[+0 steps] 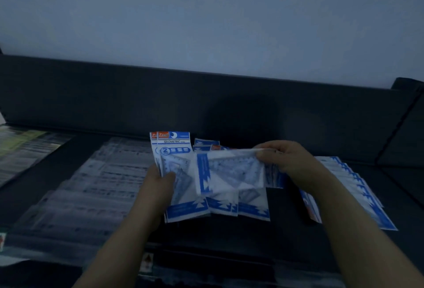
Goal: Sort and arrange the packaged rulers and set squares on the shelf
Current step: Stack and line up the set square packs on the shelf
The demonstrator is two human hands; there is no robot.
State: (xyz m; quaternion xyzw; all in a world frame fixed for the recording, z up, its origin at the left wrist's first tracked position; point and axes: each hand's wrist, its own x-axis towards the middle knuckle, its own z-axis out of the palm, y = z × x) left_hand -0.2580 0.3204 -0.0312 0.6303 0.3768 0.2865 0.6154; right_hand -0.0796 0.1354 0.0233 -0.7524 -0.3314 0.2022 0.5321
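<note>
1. The left hand (158,186), its forearm rising from the shelf's (286,225) front edge, grips the lower left side of an upright set-square pack (175,156) headed "GEOMETRIC", with the thumb across its face.
2. The right hand (282,159) pinches one end of a sideways set-square pack (229,173), held above the flat packs (252,209) at mid-shelf.
3. A strip of bare dark shelf separates these from a fanned row of packs (358,186) toward the right edge.
4. Glossy clear ruler packs (96,184) overlap across the left half.
5. Farthest back, a dark back panel (206,94) stands below a pale wall (206,12).
</note>
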